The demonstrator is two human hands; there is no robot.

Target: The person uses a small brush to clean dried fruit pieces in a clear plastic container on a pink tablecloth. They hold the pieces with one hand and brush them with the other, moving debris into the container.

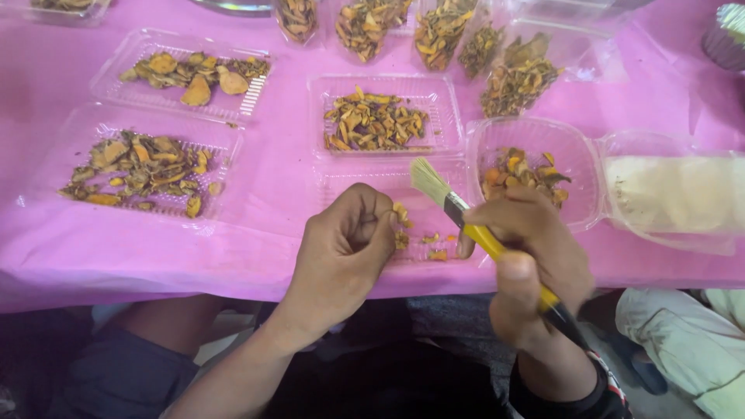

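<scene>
Head view. Right hand (535, 252) is wrapped around a paintbrush (485, 237) with a yellow handle, gripped at mid-handle; thumb lies along the handle's near side. Pale bristles stick out up and to the left of the hand, the dark handle end down and to the right past the wrist. Long axis runs diagonally, upper left to lower right; bristle tip points away from the person, over the empty clear tray (388, 186) directly ahead.

Left hand (345, 248) is curled into a loose fist, fingertips pinched on a small dried orange-yellow piece (400, 213). It sits just left of the brush, bristles near but apart from the knuckles. A few loose pieces lie on the tray between the two hands.

All rests on a worktop (264, 233) with a pink cover. Left side: two shallow clear trays (147, 167) of dried yellow-brown slices. Centre: another filled tray (376, 120). Right of the brush: a round clear tub (528, 167) holding slices.
</scene>
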